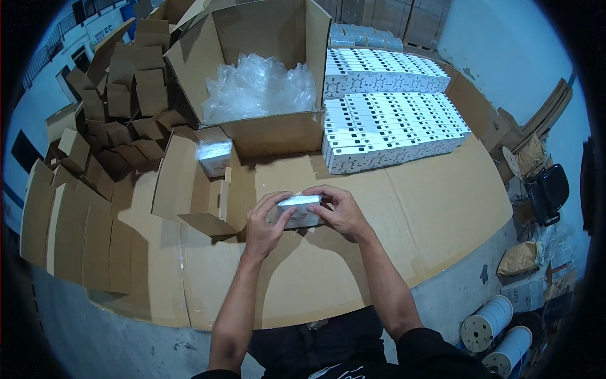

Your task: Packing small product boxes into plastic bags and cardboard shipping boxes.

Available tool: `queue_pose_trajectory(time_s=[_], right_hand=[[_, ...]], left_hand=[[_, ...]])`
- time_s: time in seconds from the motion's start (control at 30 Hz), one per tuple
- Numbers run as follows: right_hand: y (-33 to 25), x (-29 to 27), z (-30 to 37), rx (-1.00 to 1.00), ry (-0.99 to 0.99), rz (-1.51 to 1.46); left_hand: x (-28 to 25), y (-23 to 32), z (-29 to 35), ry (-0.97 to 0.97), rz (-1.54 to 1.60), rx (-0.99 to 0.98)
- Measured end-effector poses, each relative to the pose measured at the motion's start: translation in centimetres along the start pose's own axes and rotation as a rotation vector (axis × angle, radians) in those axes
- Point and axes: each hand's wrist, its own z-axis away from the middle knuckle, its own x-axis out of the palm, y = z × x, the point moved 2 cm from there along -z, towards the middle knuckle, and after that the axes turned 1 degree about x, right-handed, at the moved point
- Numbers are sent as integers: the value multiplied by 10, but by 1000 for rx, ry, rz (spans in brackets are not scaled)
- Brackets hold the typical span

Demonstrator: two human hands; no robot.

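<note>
Both of my hands grip a small white box (299, 201), which seems wrapped in clear plastic, just above the cardboard-covered table. My left hand (264, 222) closes on its left side, and my right hand (341, 213) pinches the right side, thumbs toward me. Left of my hands stands an open small carton (211, 211). At its far end sits a plastic-wrapped white box (215, 159). Behind it, a large open carton (271, 136) holds crumpled clear plastic bags (262, 88). Rows of stacked white boxes (391, 126) with small dark marks stand at the far right.
Many open empty cartons (136, 88) crowd the left side, with upright cardboard flaps (66, 234) near the table's left edge. Cable spools (366, 39) stand behind the white stacks. More spools (487, 323) lie on the floor at right, below a black chair (548, 189).
</note>
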Motion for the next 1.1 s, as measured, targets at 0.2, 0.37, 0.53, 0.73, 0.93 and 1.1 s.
queue_pose_trajectory(time_s=[0.2, 0.37, 0.53, 0.73, 0.93, 1.1], right_hand=[[17, -6, -7, -258, 80, 137], [0, 3, -2, -47, 49, 133], [-5, -2, -3, 4, 41, 258], [-18, -12, -6, -84, -33, 478], [-28, -13, -23, -133, 51, 607], [-18, -13, -63, -245, 181, 607]], left_hand=[[9, -13, 2, 3, 420, -335], [10, -20, 5, -66, 444, -463], [16, -25, 7, -63, 387, -452], [9, -12, 8, -76, 117, -409], [3, -19, 38, -40, -42, -258], [1, 5, 77, -101, -386, -19]])
